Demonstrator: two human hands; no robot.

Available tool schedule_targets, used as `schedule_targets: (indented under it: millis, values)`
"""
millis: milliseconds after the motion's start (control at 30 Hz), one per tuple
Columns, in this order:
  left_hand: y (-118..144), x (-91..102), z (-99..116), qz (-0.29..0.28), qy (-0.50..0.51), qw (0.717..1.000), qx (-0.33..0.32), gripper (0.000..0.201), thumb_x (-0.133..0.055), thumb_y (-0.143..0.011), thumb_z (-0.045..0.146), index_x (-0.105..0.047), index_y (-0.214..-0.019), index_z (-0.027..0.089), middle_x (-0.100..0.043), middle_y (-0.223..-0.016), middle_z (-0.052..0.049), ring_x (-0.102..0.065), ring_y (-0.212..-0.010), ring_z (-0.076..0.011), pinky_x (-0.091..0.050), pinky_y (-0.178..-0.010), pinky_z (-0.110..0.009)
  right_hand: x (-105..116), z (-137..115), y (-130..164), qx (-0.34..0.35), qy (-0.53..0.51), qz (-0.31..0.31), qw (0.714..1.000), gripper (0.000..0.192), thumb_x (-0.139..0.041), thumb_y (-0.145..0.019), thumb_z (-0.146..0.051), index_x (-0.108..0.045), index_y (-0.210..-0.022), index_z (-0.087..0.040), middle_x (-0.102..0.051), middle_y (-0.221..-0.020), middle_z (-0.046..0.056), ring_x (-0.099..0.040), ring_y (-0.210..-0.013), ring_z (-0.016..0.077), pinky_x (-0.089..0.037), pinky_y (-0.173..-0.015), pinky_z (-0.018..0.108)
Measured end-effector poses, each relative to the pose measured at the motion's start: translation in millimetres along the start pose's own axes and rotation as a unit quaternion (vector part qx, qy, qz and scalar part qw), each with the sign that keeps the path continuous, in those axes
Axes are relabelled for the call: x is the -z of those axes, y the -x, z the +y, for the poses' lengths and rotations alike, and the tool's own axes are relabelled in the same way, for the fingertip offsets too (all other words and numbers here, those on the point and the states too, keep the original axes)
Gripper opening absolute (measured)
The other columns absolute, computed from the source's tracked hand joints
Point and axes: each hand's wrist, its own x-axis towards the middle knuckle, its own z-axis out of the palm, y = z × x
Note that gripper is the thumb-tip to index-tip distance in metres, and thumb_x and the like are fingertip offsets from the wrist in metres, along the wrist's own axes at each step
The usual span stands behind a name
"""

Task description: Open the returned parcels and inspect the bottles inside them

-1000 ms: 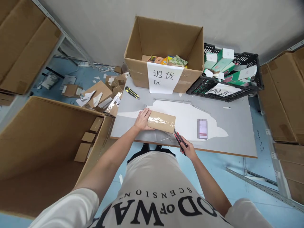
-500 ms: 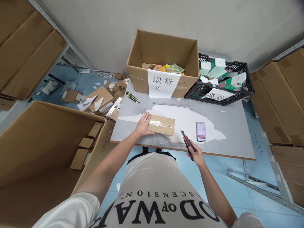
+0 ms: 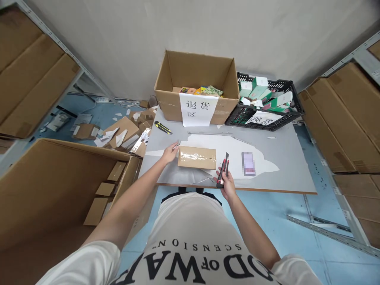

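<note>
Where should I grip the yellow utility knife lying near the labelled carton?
Take the yellow utility knife by the middle of its long handle, pinching across the narrow width from above. It lies flat and diagonal on the table, apart from other things, so turn the hand to match.

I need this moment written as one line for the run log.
left hand: touching left end of taped parcel | right hand: holding red box cutter, apart from parcel | parcel: flat on table

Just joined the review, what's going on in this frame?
A person stands at a grey table. Their left hand touches the left end of a small taped cardboard parcel lying flat. Their right hand holds a red-and-black utility knife just right of it, blade off the parcel. A second, yellow knife lies further back.
</note>
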Motion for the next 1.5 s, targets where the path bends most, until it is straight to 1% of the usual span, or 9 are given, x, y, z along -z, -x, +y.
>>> schedule_targets:
  millis: [100, 200, 367, 567, 800, 1033, 1267, 1400, 1500]
  values:
    - [-10.6, 6.6, 2.8, -0.097, 0.123, 0.981, 0.118, 0.052, -0.054, -0.087, 0.044, -0.047, -0.135, 0.025, -0.053, -0.135, -0.012, -0.060, -0.111, -0.0271, -0.049, -0.092, -0.044, -12.4, 5.2, 5.7, -0.034, -0.045, -0.009, 0.998, 0.045, -0.073, -0.069, -0.048, -0.054, -0.108, -0.034, -0.053, -0.132, -0.003, -0.059, -0.110, 0.0217, -0.058, -0.079, 0.046]
    - [-10.2, 2.7, 7.9, -0.128, 0.187, 0.959, 0.171, 0.054, -0.062, -0.084, 0.039, -0.048, -0.134, 0.025, -0.060, -0.125, -0.011, -0.063, -0.105, -0.0248, -0.049, -0.090, -0.043, -19.1, 7.8, 7.0, -0.042, -0.059, -0.008, 0.997, 0.043, -0.074, -0.070, -0.047, -0.053, -0.105, -0.034, -0.056, -0.126, -0.003, -0.060, -0.110, 0.0210, -0.057, -0.081, 0.047]
    - [5.6, -6.5, 10.3, -0.081, 0.258, 0.946, 0.179, 0.056, -0.068, -0.080, 0.031, -0.051, -0.131, 0.021, -0.066, -0.114, -0.010, -0.064, -0.101, -0.0208, -0.050, -0.092, -0.039, -23.8, -2.3, -11.3, -0.006, -0.038, 0.002, 0.999, 0.038, -0.073, -0.071, -0.044, -0.052, -0.098, -0.029, -0.060, -0.113, -0.001, -0.060, -0.109, 0.0176, -0.056, -0.087, 0.040]
    - [42.2, -16.8, 9.7, -0.019, 0.333, 0.918, 0.213, 0.051, -0.068, -0.080, 0.026, -0.054, -0.130, 0.023, -0.065, -0.118, -0.006, -0.067, -0.099, -0.0199, -0.051, -0.094, -0.037, -27.3, -48.9, -66.7, 0.008, 0.038, -0.038, 0.999, 0.032, -0.073, -0.072, -0.036, -0.054, -0.095, -0.025, -0.062, -0.102, -0.001, -0.064, -0.091, 0.0131, -0.057, -0.079, 0.031]
    - [92.6, -65.0, 24.4, 0.063, 0.479, 0.840, 0.245, 0.051, -0.063, -0.082, 0.015, -0.051, -0.131, 0.020, -0.064, -0.122, -0.007, -0.066, -0.103, -0.0169, -0.049, -0.098, -0.035, -53.6, -96.6, -132.8, -0.002, 0.163, -0.085, 0.983, 0.014, -0.064, -0.080, -0.022, -0.054, -0.090, -0.021, -0.060, -0.079, -0.003, -0.059, -0.064, 0.0075, -0.056, -0.064, 0.023]
    - [114.9, -103.1, 35.8, 0.083, 0.547, 0.788, 0.270, 0.043, -0.060, -0.082, 0.011, -0.055, -0.125, 0.013, -0.064, -0.119, -0.011, -0.064, -0.108, -0.0192, -0.047, -0.102, -0.035, -91.5, -109.8, -171.5, -0.006, 0.259, -0.104, 0.960, 0.014, -0.065, -0.079, -0.020, -0.053, -0.086, -0.020, -0.056, -0.064, -0.004, -0.052, -0.051, 0.0086, -0.050, -0.052, 0.022]
    - [105.1, -95.0, 35.1, 0.056, 0.516, 0.807, 0.283, 0.040, -0.063, -0.081, 0.014, -0.059, -0.120, 0.014, -0.062, -0.124, -0.011, -0.056, -0.120, -0.0222, -0.041, -0.107, -0.037, -96.9, -100.1, -185.1, 0.001, 0.287, -0.108, 0.952, 0.019, -0.065, -0.076, -0.018, -0.052, -0.091, -0.019, -0.055, -0.061, -0.005, -0.049, -0.048, 0.0083, -0.041, -0.045, 0.019]
    - [101.6, -88.9, 28.6, 0.022, 0.461, 0.844, 0.274, 0.041, -0.067, -0.077, 0.019, -0.062, -0.117, 0.016, -0.062, -0.125, -0.010, -0.056, -0.119, -0.0225, -0.042, -0.105, -0.037, -94.8, -96.3, -185.5, 0.005, 0.278, -0.100, 0.955, 0.025, -0.064, -0.074, -0.021, -0.050, -0.095, -0.020, -0.055, -0.066, -0.006, -0.050, -0.049, 0.0084, -0.043, -0.047, 0.021]
    - [95.3, -81.0, 18.9, -0.010, 0.370, 0.889, 0.268, 0.034, -0.068, -0.076, 0.028, -0.067, -0.108, 0.019, -0.069, -0.111, -0.007, -0.061, -0.111, -0.0232, -0.048, -0.095, -0.036, -89.4, -92.9, -180.4, 0.016, 0.258, -0.089, 0.962, 0.029, -0.065, -0.072, -0.025, -0.049, -0.095, -0.022, -0.056, -0.074, -0.006, -0.052, -0.056, 0.0077, -0.048, -0.054, 0.022]
